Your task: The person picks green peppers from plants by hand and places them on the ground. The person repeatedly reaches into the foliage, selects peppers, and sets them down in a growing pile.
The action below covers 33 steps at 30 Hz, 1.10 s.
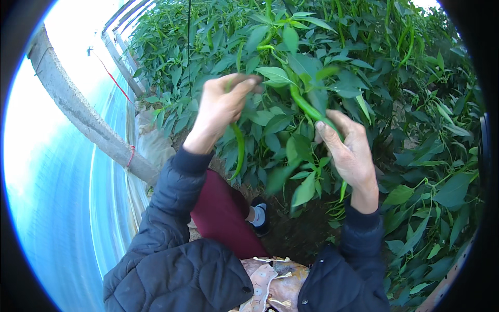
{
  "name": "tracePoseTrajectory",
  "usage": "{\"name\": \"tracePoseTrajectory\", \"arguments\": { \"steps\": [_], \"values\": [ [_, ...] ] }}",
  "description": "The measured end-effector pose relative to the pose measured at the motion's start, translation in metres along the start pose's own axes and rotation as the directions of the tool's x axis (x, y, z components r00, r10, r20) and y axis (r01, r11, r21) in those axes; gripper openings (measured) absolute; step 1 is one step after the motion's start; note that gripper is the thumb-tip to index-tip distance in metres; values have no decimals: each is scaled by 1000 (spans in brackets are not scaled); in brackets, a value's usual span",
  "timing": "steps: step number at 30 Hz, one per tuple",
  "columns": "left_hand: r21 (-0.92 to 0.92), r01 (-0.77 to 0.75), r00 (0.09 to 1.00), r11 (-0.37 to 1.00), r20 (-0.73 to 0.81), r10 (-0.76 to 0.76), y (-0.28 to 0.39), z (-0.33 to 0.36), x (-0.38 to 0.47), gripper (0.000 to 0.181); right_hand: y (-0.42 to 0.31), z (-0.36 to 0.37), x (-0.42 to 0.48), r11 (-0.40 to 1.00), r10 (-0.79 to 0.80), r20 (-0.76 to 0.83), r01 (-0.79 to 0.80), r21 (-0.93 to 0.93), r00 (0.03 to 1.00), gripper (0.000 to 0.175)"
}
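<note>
Long green chili peppers hang among the leaves of a tall pepper plant (pixel 273 117). My right hand (pixel 347 148) has its thumb and fingers around the lower part of a long green pepper (pixel 305 104), whose upper end runs up into the foliage. At the left, my left hand (pixel 228 97) is curled, slightly blurred, with its fingertips beside the leaves. Another green pepper (pixel 239 150) hangs down below its palm and appears to be held in that hand. The tip of a further pepper (pixel 343 190) shows beside my right wrist.
A curved concrete post (pixel 89 117) with a red tie stands at the left, against translucent plastic sheeting (pixel 66 167). Several thin green peppers (pixel 336 210) lie low near the dark soil (pixel 292 238). Dense pepper plants (pixel 432 218) fill the right side.
</note>
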State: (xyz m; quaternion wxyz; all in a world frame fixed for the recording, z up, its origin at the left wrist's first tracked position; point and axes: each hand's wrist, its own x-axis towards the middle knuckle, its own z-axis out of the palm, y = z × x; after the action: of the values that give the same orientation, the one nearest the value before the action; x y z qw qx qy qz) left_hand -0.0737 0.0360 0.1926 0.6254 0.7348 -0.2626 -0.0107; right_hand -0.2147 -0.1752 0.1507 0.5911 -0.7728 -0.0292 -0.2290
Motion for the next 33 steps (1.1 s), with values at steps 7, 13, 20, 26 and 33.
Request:
{"name": "tracePoseTrajectory", "arguments": {
  "steps": [7,13,20,26,33],
  "values": [
    [-394,75,988,916,156,-14,-1,18,59,26,28,64,-6,997,25,61,-29,72,998,23],
    [-342,131,989,930,104,-101,-4,15,68,20,28,78,-3,997,-72,20,72,9,997,19],
    [-261,167,981,951,-49,-185,-7,9,77,21,26,85,5,992,-105,10,106,-69,994,21],
    [-268,142,989,953,-1,-147,-6,-7,65,30,15,82,2,955,-208,-11,200,-221,978,23],
    [-627,32,978,778,181,105,12,-54,-11,38,-18,77,-10,879,-366,196,407,-248,910,23]
  ]
}}
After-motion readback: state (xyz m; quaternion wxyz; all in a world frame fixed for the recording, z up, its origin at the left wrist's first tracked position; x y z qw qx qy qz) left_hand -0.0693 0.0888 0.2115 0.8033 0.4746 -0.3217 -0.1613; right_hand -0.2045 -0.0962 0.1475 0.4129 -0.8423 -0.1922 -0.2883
